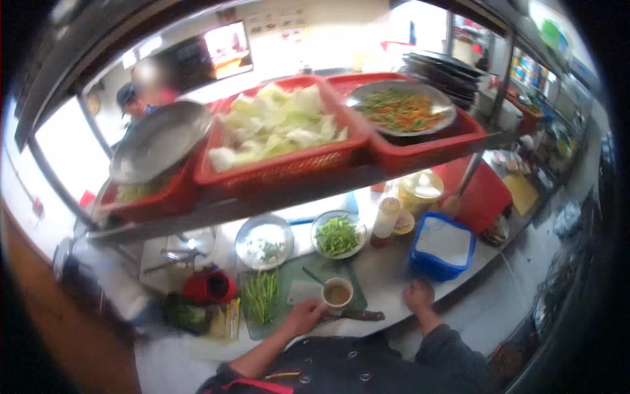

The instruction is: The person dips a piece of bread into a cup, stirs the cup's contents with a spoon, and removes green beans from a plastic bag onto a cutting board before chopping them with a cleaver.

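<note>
My left hand (306,318) is closed at the side of a white cup (337,304) with brown liquid in it, over the green cutting board (357,279). A thin dark handle leans out of the cup. Just below lies a knife (363,315), its dark handle pointing right. Green beans (260,295) are heaped on the board's left part. My right hand (418,297) rests as a loose fist on the white counter, in front of a blue tub (415,259) with a white top; nothing shows in it.
Behind the board stand a plate of cut greens (337,235), a plate with white and green bits (264,241) and a squeeze bottle (386,220). A shelf overhead carries red baskets (282,172) with cabbage and a metal tray (446,121). Another person (131,98) is beyond the shelf.
</note>
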A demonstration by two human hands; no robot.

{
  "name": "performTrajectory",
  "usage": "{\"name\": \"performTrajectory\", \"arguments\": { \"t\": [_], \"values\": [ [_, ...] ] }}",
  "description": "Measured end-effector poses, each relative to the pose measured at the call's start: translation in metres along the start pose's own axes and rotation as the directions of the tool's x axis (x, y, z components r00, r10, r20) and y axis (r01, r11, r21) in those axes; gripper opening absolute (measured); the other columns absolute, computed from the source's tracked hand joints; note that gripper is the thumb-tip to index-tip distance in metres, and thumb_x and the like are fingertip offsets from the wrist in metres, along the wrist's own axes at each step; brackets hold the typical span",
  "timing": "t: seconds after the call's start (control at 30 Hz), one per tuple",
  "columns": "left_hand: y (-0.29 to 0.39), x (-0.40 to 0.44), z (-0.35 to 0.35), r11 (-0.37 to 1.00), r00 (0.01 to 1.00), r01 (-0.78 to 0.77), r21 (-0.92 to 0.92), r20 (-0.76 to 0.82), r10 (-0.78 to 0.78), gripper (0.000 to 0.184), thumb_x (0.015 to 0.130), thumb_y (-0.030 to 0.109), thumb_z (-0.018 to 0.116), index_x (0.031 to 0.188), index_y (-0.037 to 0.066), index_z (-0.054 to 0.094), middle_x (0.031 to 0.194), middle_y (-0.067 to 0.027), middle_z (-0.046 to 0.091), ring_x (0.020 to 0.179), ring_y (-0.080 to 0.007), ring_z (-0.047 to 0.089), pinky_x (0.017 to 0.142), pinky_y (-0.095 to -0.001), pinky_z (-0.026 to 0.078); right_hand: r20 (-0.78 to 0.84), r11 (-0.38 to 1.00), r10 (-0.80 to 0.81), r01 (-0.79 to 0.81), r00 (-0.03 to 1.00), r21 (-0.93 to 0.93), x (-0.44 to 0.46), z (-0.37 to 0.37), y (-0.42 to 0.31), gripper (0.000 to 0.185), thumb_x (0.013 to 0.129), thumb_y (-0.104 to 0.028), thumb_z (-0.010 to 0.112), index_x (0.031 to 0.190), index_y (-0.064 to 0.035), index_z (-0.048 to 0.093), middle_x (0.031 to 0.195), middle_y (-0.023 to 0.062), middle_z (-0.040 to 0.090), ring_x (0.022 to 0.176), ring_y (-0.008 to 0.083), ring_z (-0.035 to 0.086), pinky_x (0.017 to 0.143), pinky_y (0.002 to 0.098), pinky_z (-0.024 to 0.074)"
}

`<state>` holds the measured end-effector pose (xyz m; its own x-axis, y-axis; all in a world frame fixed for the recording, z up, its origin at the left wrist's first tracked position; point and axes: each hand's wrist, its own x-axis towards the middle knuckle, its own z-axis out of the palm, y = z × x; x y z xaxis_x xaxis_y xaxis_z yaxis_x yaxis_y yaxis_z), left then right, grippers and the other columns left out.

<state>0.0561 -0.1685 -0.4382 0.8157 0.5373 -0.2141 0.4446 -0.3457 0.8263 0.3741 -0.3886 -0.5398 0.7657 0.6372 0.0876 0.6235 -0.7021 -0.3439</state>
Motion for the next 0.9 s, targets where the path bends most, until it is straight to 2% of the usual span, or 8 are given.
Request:
{"name": "performTrajectory", "arguments": {
  "t": [0.07,0.1,0.17,0.23,0.3,0.7,0.83,0.9],
  "values": [
    [-0.045,0.019,0.014,0.989,1.000,0.003,0.149,-0.027,0.001,0.048,0.095,0.049,0.051,0.088,0.004,0.067,0.077,-0.0094,0.068,0.072,-0.0182,0.065,0.067,-0.0347,0.049,0.005,0.998,0.049,-0.049,0.999,-0.027,-0.005,0.004,0.005,0.033,0.081,-0.033,0.054,0.090,-0.0030,0.064,0.094,0.0212,0.065,0.091,0.0395,0.062,0.081,0.0509,0.0483],
    [-0.031,0.024,0.006,0.987,0.999,-0.014,0.158,-0.045,0.021,0.048,0.095,0.049,0.051,0.088,0.004,0.067,0.077,-0.0094,0.068,0.072,-0.0182,0.065,0.067,-0.0347,0.049,0.047,0.996,0.038,-0.034,0.998,-0.083,0.002,0.000,0.000,0.035,0.081,-0.034,0.054,0.091,-0.0030,0.064,0.095,0.0217,0.065,0.091,0.0396,0.062,0.081,0.0509,0.0482],
    [-0.002,0.005,0.001,0.988,0.995,0.101,-0.117,-0.005,-0.102,0.050,0.095,0.051,0.051,0.091,0.004,0.067,0.080,-0.0087,0.070,0.074,-0.0175,0.066,0.068,-0.0329,0.050,0.054,0.998,0.039,-0.036,0.998,-0.056,0.006,-0.019,-0.017,0.035,0.081,-0.034,0.053,0.092,-0.0029,0.064,0.094,0.0218,0.065,0.090,0.0398,0.062,0.081,0.0507,0.0483],
    [0.008,-0.001,-0.003,0.989,0.994,0.095,-0.114,-0.037,-0.100,0.050,0.095,0.051,0.051,0.094,0.004,0.068,0.080,-0.0091,0.070,0.076,-0.0173,0.067,0.069,-0.0323,0.051,0.107,0.997,0.066,-0.061,0.992,-0.050,0.000,-0.015,-0.017,0.036,0.081,-0.034,0.052,0.092,-0.0028,0.064,0.093,0.0218,0.065,0.090,0.0399,0.062,0.081,0.0505,0.0485],
    [-0.009,0.008,0.005,0.997,0.998,0.064,-0.049,-0.006,-0.065,0.047,0.095,0.048,0.053,0.094,0.004,0.068,0.080,-0.0087,0.070,0.075,-0.0158,0.067,0.069,-0.0318,0.051,0.000,0.996,0.080,-0.080,0.997,-0.035,-0.002,0.002,-0.002,0.034,0.080,-0.032,0.051,0.091,-0.0031,0.065,0.093,0.0218,0.065,0.090,0.0398,0.062,0.081,0.0494,0.0489],
    [-0.019,0.006,0.003,0.956,0.991,0.123,-0.266,-0.020,-0.134,0.045,0.095,0.046,0.054,0.087,0.004,0.066,0.075,-0.0069,0.068,0.069,-0.0156,0.064,0.067,-0.0318,0.050,-0.011,0.999,0.027,-0.028,1.000,-0.043,0.004,-0.004,-0.008,0.032,0.081,-0.032,0.052,0.082,-0.0040,0.065,0.086,0.0213,0.064,0.085,0.0409,0.062,0.079,0.0510,0.0488],
    [-0.003,0.003,-0.013,0.966,0.988,0.150,-0.210,-0.014,-0.156,0.045,0.095,0.046,0.054,0.085,0.004,0.066,0.074,-0.0073,0.067,0.068,-0.0170,0.063,0.066,-0.0328,0.049,-0.106,0.998,-0.027,0.022,0.994,-0.053,0.007,0.019,0.007,0.030,0.081,-0.032,0.052,0.082,-0.0044,0.063,0.085,0.0214,0.064,0.080,0.0422,0.061,0.077,0.0524,0.0481],
    [0.002,0.000,-0.019,0.992,0.999,0.049,-0.119,-0.016,-0.051,0.046,0.094,0.048,0.053,0.084,0.004,0.065,0.072,-0.0076,0.066,0.068,-0.0184,0.063,0.065,-0.0341,0.048,-0.079,0.997,-0.034,0.029,0.996,-0.065,-0.001,0.018,0.011,0.028,0.081,-0.032,0.054,0.083,-0.0050,0.061,0.087,0.0213,0.064,0.080,0.0423,0.061,0.075,0.0524,0.0475]
  ]
}}
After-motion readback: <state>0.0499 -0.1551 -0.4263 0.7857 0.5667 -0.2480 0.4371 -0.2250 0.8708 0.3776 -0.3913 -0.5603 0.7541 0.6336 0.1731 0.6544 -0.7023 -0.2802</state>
